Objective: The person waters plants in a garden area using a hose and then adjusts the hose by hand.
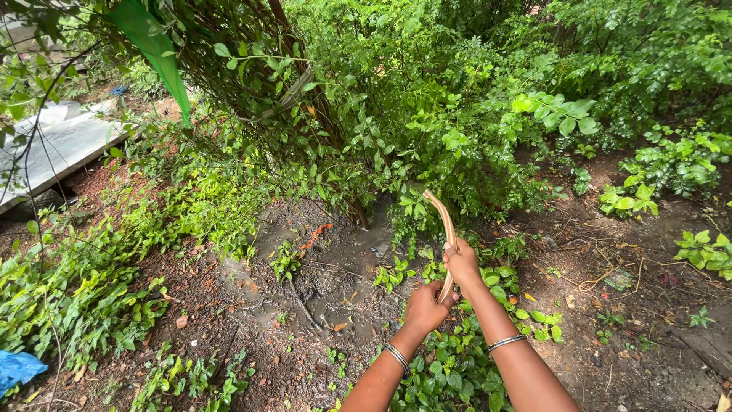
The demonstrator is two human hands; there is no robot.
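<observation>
Tan, curved stick [444, 229]: gripped at lower end by both hands, above wet soil [328, 282] at foot of shrub [366, 114].
Long axis: rising from hands up and slightly left, arching toward shrub; free tip well above and beyond knuckles.
Right hand [462, 265]: closed round shaft, higher on it, nearer the tip.
Left hand [424, 309]: closed round butt end, just below right, touching or nearly so.
Metal bangle on each wrist [396, 357].
Low green creeper [457, 358] under forearms.
Grey sheet [53, 145] far left; green cloth strip [156, 49] hanging upper left; blue scrap [17, 368] at lower-left edge.
</observation>
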